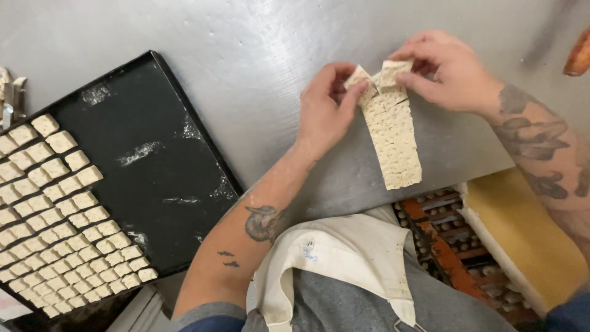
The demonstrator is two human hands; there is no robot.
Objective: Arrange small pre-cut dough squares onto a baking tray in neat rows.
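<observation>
Dough strip (394, 146) lies on the steel table (246, 55), right of the tray (160, 154) of squares (61, 215). Left hand (326, 110) and right hand (445, 71) each pinch a far-end piece; uneven pulling could tear it off-score.

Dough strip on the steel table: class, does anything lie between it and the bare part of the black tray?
Nothing visible does. Both hands, left hand and right hand, grip the dough strip at its far end. Only bare steel table separates it from the black tray.
</observation>
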